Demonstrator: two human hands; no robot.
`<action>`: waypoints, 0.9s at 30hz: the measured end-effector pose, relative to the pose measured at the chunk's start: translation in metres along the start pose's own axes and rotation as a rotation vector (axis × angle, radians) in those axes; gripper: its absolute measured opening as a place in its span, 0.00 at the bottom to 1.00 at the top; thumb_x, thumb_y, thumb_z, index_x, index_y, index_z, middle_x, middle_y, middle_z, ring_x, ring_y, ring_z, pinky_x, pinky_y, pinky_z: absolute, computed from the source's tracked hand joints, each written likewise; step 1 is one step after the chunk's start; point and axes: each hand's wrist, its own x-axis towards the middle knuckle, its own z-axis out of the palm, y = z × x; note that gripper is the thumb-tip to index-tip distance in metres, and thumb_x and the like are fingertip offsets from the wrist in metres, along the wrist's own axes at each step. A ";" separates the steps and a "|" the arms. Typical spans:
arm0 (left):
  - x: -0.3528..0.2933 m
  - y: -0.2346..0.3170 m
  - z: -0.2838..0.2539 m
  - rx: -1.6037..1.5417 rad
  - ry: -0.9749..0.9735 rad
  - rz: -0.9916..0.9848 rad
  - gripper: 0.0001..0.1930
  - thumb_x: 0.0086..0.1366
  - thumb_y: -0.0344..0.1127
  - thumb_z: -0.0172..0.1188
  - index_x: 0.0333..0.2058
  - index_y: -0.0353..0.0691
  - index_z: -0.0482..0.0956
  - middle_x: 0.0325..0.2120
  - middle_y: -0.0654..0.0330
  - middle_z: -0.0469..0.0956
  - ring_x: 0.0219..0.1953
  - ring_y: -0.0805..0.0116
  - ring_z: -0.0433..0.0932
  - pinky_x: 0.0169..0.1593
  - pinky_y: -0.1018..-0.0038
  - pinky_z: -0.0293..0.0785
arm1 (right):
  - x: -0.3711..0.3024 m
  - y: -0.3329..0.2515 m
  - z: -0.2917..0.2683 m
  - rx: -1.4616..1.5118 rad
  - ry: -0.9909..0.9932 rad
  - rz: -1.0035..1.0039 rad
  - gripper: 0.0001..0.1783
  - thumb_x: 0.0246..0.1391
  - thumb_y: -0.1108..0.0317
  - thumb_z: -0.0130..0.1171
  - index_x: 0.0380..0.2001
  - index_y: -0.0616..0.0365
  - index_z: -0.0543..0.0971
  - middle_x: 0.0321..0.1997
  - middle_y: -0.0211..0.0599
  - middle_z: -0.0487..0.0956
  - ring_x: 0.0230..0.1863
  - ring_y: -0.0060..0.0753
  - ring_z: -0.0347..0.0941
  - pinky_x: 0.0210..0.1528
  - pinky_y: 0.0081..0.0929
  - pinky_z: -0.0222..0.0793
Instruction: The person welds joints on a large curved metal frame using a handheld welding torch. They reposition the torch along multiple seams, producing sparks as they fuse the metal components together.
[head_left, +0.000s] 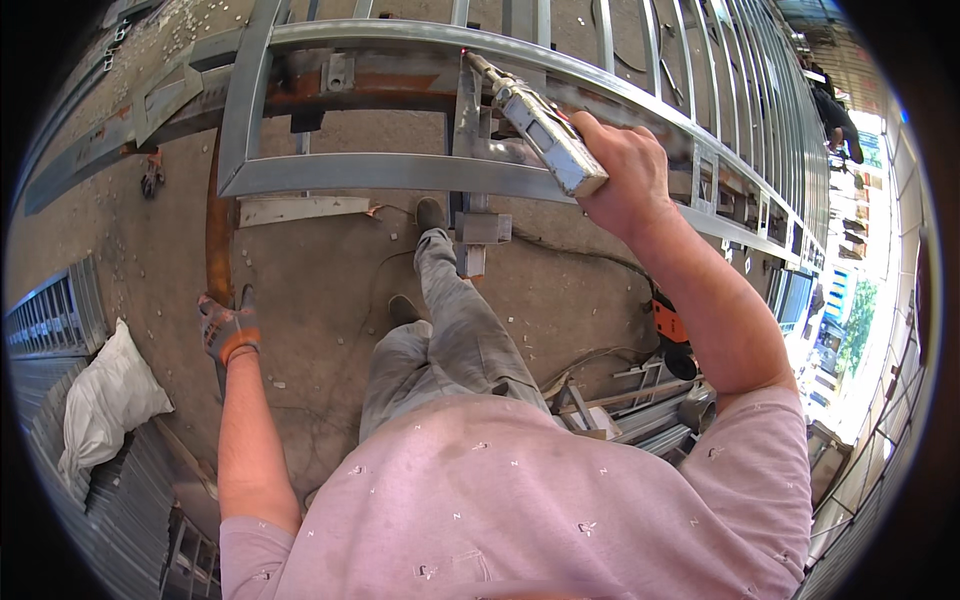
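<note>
My bare right hand [632, 172] is closed round the grip of a white, scuffed handheld laser welding gun [545, 130]. The gun's narrow nozzle reaches up and left, and a small red light spot shows at its tip. That tip meets the upper rail of a grey metal frame [400, 172], beside an upright bar. To the lower left, my left hand [230, 328], in a grey and orange glove, grips a long rusty steel bar [218, 240]. Some of its fingers are hidden behind the glove's back.
Many parallel bars [740, 90] of the framework stretch off to the right. A white sack [115, 400] lies among corrugated metal sheets at the left. An orange and black tool [668, 320] sits by metal offcuts at the right. Another glove [152, 173] hangs near the far-left beam. Cables cross the floor.
</note>
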 end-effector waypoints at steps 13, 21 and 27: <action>0.000 0.002 -0.004 -0.027 -0.031 -0.023 0.46 0.58 0.69 0.70 0.63 0.39 0.71 0.52 0.44 0.83 0.54 0.43 0.83 0.56 0.51 0.79 | 0.002 -0.004 -0.002 -0.061 -0.039 0.033 0.14 0.48 0.63 0.67 0.38 0.48 0.76 0.30 0.35 0.85 0.38 0.46 0.84 0.43 0.42 0.71; -0.001 0.002 -0.005 -0.002 -0.038 -0.015 0.45 0.58 0.69 0.69 0.62 0.39 0.72 0.50 0.44 0.84 0.53 0.43 0.84 0.56 0.53 0.80 | 0.001 -0.005 -0.004 -0.063 -0.040 0.054 0.12 0.50 0.63 0.66 0.37 0.48 0.75 0.30 0.35 0.86 0.38 0.46 0.85 0.44 0.41 0.71; 0.000 0.001 -0.002 -0.017 0.001 0.005 0.44 0.57 0.68 0.70 0.60 0.39 0.73 0.49 0.45 0.85 0.52 0.44 0.85 0.55 0.52 0.80 | 0.000 -0.005 -0.005 -0.083 -0.046 0.071 0.12 0.51 0.62 0.66 0.36 0.47 0.75 0.30 0.35 0.86 0.38 0.45 0.85 0.44 0.41 0.71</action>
